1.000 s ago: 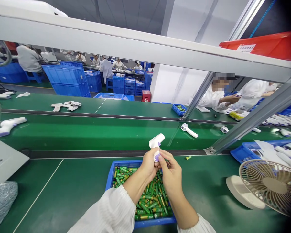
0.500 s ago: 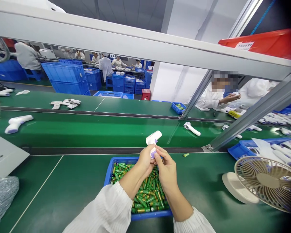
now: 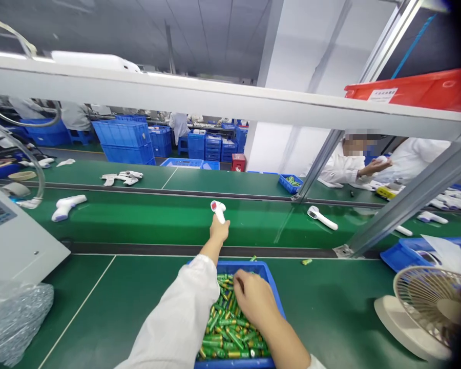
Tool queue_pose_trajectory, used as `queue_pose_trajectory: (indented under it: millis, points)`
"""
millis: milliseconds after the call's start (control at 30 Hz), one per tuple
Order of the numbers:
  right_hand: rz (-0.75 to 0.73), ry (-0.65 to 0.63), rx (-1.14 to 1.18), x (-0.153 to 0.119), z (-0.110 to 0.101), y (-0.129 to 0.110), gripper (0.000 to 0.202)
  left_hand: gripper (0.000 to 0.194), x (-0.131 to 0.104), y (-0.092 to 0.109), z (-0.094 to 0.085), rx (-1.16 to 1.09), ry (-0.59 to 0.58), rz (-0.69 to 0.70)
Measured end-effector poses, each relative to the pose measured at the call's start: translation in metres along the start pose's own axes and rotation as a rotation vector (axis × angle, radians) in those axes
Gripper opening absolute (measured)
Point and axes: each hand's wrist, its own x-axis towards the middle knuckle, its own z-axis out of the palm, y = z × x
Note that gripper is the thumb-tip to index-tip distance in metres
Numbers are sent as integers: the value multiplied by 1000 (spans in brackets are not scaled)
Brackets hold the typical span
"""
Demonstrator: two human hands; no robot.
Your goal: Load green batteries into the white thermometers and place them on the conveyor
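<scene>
Reaching out over the green conveyor belt [image 3: 169, 215], my left hand [image 3: 218, 230] is closed round the handle of a white infrared thermometer [image 3: 217, 211]. A small red screen shows on its head. My right hand [image 3: 253, 297] is bent down over a blue bin [image 3: 271, 279] full of green and gold batteries [image 3: 230, 328]. Its fingertips point into the pile and are hidden, so whether they grip a battery cannot be told. Two loose batteries lie beyond the bin, one near its far rim and another battery [image 3: 306, 262] further right.
Other thermometers lie along the belt, one thermometer [image 3: 67, 207] at left and another [image 3: 322, 218] at right. A fan [image 3: 415, 318] stands at right. A metal post [image 3: 403, 200] and overhead shelf [image 3: 200, 95] frame the bench. Across it sits a co-worker [image 3: 341, 166].
My hands have parted. The left has carried the thermometer forward and left over the belt; the right has let go of it and dropped to the batteries. The view has tilted up.
</scene>
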Motion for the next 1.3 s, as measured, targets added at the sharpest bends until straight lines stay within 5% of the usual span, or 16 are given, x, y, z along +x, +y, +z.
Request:
queue_pose_trajectory:
  millis: [100,267,700,867,1033,1300]
  points:
    - [-3,-88,-150,-3,6,-1,17,63,7,-7,-6,249,154,89]
    - [-48,-221,9,-5,5,2,24,77,13,-11,-7,607,220,97]
    - [-104,-321,258,-8,-4,0,39,38,14,-27,-11,1362,-74,179]
    - [-126,-334,289,-8,-4,0,35,45,22,-28,7,1516,-112,294]
    - [-91,-284,244,-8,-2,1,31,31,39,-25,22,1571,-73,346]
    - [-90,-358,231,-6,-11,-1,36,39,57,-31,8,1489,-15,211]
